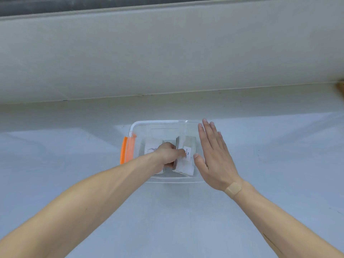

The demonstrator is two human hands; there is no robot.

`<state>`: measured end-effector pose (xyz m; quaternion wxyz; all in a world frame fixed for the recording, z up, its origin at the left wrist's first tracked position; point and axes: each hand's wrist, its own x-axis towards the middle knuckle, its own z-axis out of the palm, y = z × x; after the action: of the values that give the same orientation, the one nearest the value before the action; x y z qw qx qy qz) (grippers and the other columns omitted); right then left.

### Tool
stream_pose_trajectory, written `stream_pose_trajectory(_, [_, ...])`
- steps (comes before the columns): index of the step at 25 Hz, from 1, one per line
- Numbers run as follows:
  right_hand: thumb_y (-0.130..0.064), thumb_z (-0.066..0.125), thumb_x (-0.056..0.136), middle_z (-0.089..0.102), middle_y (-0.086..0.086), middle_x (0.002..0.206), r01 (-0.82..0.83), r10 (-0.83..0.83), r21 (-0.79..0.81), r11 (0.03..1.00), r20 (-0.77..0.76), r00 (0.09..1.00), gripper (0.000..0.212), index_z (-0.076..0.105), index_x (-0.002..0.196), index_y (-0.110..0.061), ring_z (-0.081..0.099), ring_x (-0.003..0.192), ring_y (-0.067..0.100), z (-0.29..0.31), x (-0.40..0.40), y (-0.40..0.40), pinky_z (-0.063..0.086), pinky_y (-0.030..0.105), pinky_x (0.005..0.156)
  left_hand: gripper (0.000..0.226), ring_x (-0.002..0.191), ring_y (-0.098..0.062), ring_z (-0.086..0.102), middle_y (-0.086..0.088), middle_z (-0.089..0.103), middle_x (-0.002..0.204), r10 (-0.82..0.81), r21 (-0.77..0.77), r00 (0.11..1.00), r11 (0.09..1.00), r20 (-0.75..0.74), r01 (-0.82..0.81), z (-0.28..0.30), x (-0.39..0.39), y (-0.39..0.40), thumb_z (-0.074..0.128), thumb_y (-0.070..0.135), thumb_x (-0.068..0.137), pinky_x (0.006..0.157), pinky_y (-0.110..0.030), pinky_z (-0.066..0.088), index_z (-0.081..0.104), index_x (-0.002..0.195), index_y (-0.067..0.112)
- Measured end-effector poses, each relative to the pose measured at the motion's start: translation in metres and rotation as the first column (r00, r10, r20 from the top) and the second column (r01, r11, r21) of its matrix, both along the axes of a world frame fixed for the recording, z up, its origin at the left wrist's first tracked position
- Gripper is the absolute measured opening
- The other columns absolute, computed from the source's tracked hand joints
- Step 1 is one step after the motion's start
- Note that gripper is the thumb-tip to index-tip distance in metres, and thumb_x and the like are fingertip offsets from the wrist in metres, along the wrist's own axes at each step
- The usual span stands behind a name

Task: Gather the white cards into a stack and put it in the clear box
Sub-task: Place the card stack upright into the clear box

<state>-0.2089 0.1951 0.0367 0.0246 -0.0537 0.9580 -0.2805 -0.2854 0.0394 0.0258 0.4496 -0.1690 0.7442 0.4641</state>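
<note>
A clear plastic box with an orange latch on its left side stands on the pale table. My left hand reaches down inside it, fingers closed around a stack of white cards that stands tilted on edge; the top card bears a small printed label. Another white card with a faint drawing lies on the box floor to the left of my hand. My right hand is flat and open, fingers together, resting against the right outer wall of the box.
The table is a smooth pale grey surface running back to a light wall ledge. A brownish object peeks in at the far right edge.
</note>
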Motion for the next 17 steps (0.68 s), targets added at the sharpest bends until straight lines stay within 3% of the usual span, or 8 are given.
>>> stream_pose_trajectory(4, [-0.037,0.028,0.090,-0.008,-0.001,0.162,0.007,-0.007,-0.012,1.000,-0.008,1.000,0.072,-0.005,0.152,-0.020,-0.014,0.147,0.015,0.000,-0.001,-0.001,0.005,0.047,0.121,0.003,0.085,-0.029,0.068,-0.008,0.068,0.079,0.043,0.055,0.998,0.997,0.052,-0.046,-0.003,0.004,0.004,0.063,0.008,0.086,0.093,-0.045,0.056,0.061,0.086,0.010])
stream_pose_trajectory(6, [-0.036,0.029,0.090,-0.008,-0.001,0.162,0.013,-0.014,-0.018,1.000,-0.005,1.000,0.072,-0.004,0.152,-0.019,-0.014,0.147,0.015,0.000,-0.001,-0.001,0.006,0.047,0.121,0.007,0.075,-0.026,0.063,-0.005,0.063,0.073,0.018,0.001,1.000,1.000,0.012,-0.018,-0.003,0.006,0.008,0.062,0.009,0.087,0.089,-0.042,0.057,0.059,0.081,0.011])
stream_pose_trajectory(8, [-0.036,0.029,0.089,-0.008,-0.001,0.162,0.014,-0.014,-0.020,1.000,0.004,1.000,0.073,-0.003,0.152,-0.019,-0.014,0.147,0.016,0.001,-0.001,-0.001,0.007,0.048,0.121,0.012,0.071,-0.026,0.058,-0.006,0.058,0.072,-0.100,-0.143,0.991,0.986,-0.084,0.087,-0.002,0.007,0.011,0.059,0.015,0.088,0.074,-0.037,0.055,0.057,0.078,0.009])
stream_pose_trajectory(12, [-0.033,0.031,0.088,-0.007,0.000,0.162,0.019,-0.019,-0.015,1.000,0.006,1.000,0.074,-0.003,0.152,-0.018,-0.014,0.147,0.016,0.003,-0.001,-0.002,0.008,0.049,0.120,0.031,0.072,-0.039,0.058,-0.009,0.043,0.067,-0.200,-0.305,0.965,0.942,-0.170,0.142,0.002,0.007,0.015,0.060,0.016,0.087,0.051,-0.026,0.031,0.043,0.061,0.013])
stream_pose_trajectory(13, [-0.032,0.033,0.088,-0.007,0.000,0.162,0.020,-0.019,-0.017,1.000,0.007,1.000,0.075,-0.003,0.152,-0.018,-0.014,0.147,0.016,0.003,0.000,-0.003,0.009,0.049,0.120,0.035,0.078,-0.041,0.062,-0.028,0.055,0.076,-0.198,-0.327,0.960,0.936,-0.196,0.126,0.002,0.007,0.015,0.061,0.014,0.085,0.047,-0.026,0.028,0.040,0.058,0.014])
stream_pose_trajectory(14, [-0.031,0.033,0.088,-0.007,0.000,0.162,0.020,-0.019,-0.019,1.000,0.007,1.000,0.075,-0.003,0.152,-0.018,-0.014,0.147,0.016,0.003,0.000,-0.003,0.009,0.049,0.120,0.036,0.083,-0.038,0.065,-0.029,0.061,0.096,-0.189,-0.339,0.957,0.935,-0.218,0.108,0.001,0.007,0.015,0.062,0.013,0.084,0.045,-0.026,0.027,0.039,0.056,0.014])
stream_pose_trajectory(15, [-0.030,0.034,0.088,-0.007,0.000,0.162,0.019,-0.019,-0.020,1.000,0.006,1.000,0.075,-0.003,0.152,-0.017,-0.014,0.147,0.016,0.003,0.000,-0.003,0.009,0.049,0.121,0.034,0.085,-0.037,0.066,-0.026,0.060,0.077,-0.178,-0.344,0.957,0.935,-0.229,0.092,0.001,0.007,0.015,0.063,0.012,0.083,0.046,-0.026,0.028,0.041,0.057,0.014])
stream_pose_trajectory(17, [-0.030,0.034,0.087,-0.006,0.000,0.162,0.020,-0.020,-0.016,1.000,0.002,1.000,0.075,-0.003,0.152,-0.017,-0.014,0.147,0.016,0.003,0.000,-0.003,0.008,0.049,0.121,0.024,0.096,-0.036,0.067,-0.022,0.068,0.088,-0.168,-0.338,0.960,0.937,-0.225,0.084,-0.002,0.006,0.016,0.064,0.014,0.084,0.052,-0.026,0.032,0.049,0.065,0.010])
